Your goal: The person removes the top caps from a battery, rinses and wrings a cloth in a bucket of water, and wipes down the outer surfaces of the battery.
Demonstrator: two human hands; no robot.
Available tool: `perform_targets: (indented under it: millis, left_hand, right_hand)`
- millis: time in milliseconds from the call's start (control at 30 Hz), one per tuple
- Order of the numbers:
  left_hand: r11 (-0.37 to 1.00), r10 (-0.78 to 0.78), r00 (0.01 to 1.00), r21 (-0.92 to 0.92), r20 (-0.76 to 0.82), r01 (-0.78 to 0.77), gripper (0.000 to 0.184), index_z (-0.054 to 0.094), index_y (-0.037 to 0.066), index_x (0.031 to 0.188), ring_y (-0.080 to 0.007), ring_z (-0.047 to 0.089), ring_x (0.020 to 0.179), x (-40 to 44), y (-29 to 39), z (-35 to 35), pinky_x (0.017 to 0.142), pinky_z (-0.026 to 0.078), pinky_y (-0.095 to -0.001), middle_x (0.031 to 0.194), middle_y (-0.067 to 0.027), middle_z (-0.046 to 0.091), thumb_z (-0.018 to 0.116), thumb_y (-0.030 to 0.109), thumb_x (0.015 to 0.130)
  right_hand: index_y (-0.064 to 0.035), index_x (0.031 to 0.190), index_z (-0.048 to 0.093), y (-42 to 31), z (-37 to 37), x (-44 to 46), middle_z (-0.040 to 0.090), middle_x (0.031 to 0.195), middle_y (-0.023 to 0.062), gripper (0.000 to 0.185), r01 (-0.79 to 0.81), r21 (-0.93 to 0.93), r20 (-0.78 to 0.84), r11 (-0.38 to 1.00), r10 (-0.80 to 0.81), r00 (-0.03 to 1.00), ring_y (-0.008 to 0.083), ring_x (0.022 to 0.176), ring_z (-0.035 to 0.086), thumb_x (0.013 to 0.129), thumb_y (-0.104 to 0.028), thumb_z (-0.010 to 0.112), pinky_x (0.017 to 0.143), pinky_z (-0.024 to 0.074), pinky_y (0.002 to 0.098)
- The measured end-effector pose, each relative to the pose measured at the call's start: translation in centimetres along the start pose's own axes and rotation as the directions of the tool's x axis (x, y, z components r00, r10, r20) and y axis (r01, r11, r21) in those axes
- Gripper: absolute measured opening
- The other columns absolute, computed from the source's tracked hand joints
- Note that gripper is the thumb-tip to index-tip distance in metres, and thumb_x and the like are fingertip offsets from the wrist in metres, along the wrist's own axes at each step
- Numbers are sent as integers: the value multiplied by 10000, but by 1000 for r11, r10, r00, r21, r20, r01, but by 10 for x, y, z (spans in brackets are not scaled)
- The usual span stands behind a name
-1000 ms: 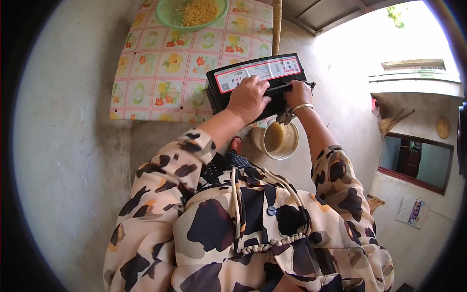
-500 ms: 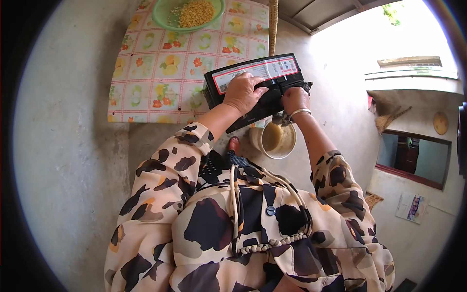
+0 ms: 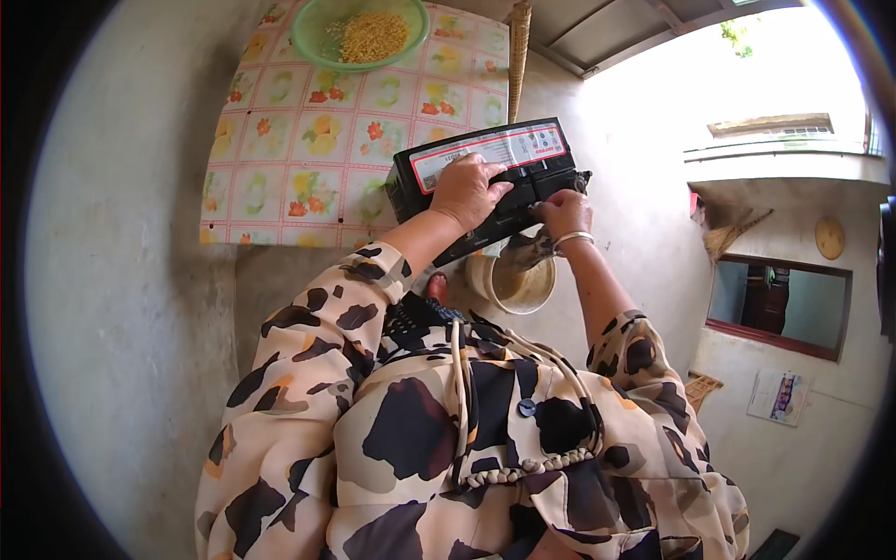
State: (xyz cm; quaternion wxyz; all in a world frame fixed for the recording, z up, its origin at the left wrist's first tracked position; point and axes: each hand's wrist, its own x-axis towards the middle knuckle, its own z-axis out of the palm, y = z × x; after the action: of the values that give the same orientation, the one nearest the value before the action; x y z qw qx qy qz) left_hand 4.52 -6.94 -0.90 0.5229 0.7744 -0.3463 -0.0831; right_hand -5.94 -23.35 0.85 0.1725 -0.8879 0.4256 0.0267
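Patterned table (image 3: 313, 196), left; green basin (image 3: 308, 42) of yellow grains (image 3: 373, 35), far side. Left hand (image 3: 465, 191): thumb apart, fingers laid on the box. Black box (image 3: 499, 219): at the table's near right corner, long axis slanting from near left to far right. Bucket (image 3: 481, 280): below, nearer. Dark rag (image 3: 525, 250): over its mouth. Right hand (image 3: 567, 217): closer to the box's right end, fingertips drawn together, contents indistinct. Broom (image 3: 733, 231): right wall.

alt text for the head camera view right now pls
The left hand lies on a black box with a red-edged label, the right hand at its side near a dark rag. A bucket stands below; a green bowl of yellow kernels sits on a patterned tablecloth.
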Motion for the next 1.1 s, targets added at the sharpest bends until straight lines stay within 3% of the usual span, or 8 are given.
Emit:
perform_targets:
  millis: [33,267,500,633,767,833,900,1100]
  left_hand:
    - [999,-41,997,-22,63,42,298,644,35,921,-347,562,873,1,2,-2,765,448,-383,929,-217,579,675,241,708]
    - [1000,-11,999,-16,35,11,305,642,25,911,-352,563,864,-1,0,2,772,449,-383,924,-223,575,676,250,708]
    - [1000,-9,1000,-25,27,9,296,641,20,906,-327,569,815,0,-2,1,738,454,-371,870,-185,582,679,235,707]
    - [1000,10,1000,2,15,-10,283,642,21,901,-317,568,808,0,-1,2,724,455,-368,859,-169,582,681,222,706]
    - [1000,19,1000,0,11,-19,287,643,22,903,-317,564,804,0,-2,2,717,453,-371,850,-170,578,680,227,706]
    - [999,24,1000,-32,-8,-24,290,644,29,906,-322,561,794,0,-2,2,709,451,-378,843,-174,575,677,238,707]
    - [999,31,999,-21,-11,-31,292,644,33,907,-325,561,788,1,-2,3,708,451,-382,841,-176,575,675,244,708]
    - [1000,15,1000,-15,12,-14,288,648,44,903,-327,559,780,1,-3,3,709,450,-391,827,-171,573,670,257,710]
  right_hand:
    - [-83,714,661,-2,-5,-2,622,724,143,148,26,-43,-22,999,-27,999,305,740,606,611,-183,627,715,479,382]
    - [-89,727,662,-21,1,-7,623,793,155,141,74,-182,-38,980,-82,996,320,783,596,656,-176,576,740,474,394]
    - [-85,728,673,-16,11,-19,628,801,147,161,140,6,34,990,-140,990,313,768,602,660,-196,579,706,481,383]
    - [-88,761,630,-7,6,-10,622,803,134,136,63,-154,-115,986,-81,990,318,768,594,711,-195,562,679,475,408]
    - [-74,732,649,-9,17,-11,616,735,155,149,138,-240,-200,961,-188,962,319,729,598,712,-192,559,688,477,393]
    - [-85,763,660,-13,6,-13,615,732,160,164,125,-226,-144,966,-160,977,324,732,596,716,-208,561,697,474,399]
    - [-114,806,654,-14,-4,-18,595,879,142,185,168,-157,86,973,-156,984,297,876,580,737,-250,548,766,465,397]
    - [-79,928,606,-22,-12,-32,531,991,153,244,288,-321,196,902,-234,952,310,911,559,715,-184,551,767,460,425]
